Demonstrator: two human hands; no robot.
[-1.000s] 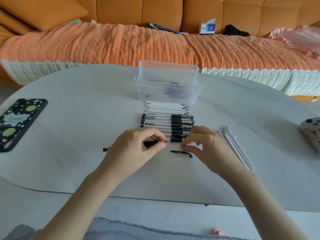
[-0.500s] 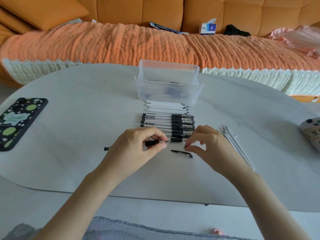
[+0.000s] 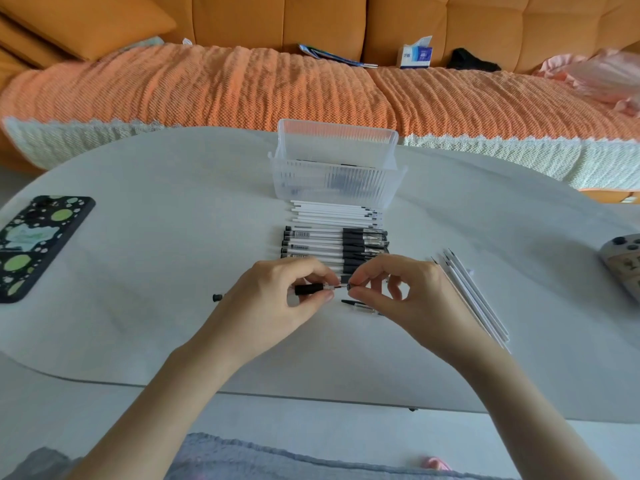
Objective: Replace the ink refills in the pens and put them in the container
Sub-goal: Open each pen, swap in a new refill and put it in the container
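The left grip (image 3: 277, 299) was closed on a pen (image 3: 311, 289), thumb and fingers pinching its black sleeve. The right grip (image 3: 398, 292) pinched the pen's other end between thumb and forefinger. The pen was held just above the bench (image 3: 156, 237), well in front of the container (image 3: 363, 194).

I judged the job less than half done. Dark shapes showed through the container's ribbed wall, likely a few finished pens. A full row of pens (image 3: 332, 244) lay in front of it, with white refills (image 3: 336, 214) between that row and the container. A loose cap (image 3: 362, 308) lay on the bench just below the held pen.

A bundle of loose refills (image 3: 474, 299) lay in front and to the right of the container, close to the right wrist. A phone (image 3: 38, 244) sat far to its left. The straight way to the container crossed both rows, so the pen would likely need lifting over them. The bench's near edge was well clear of the hands.
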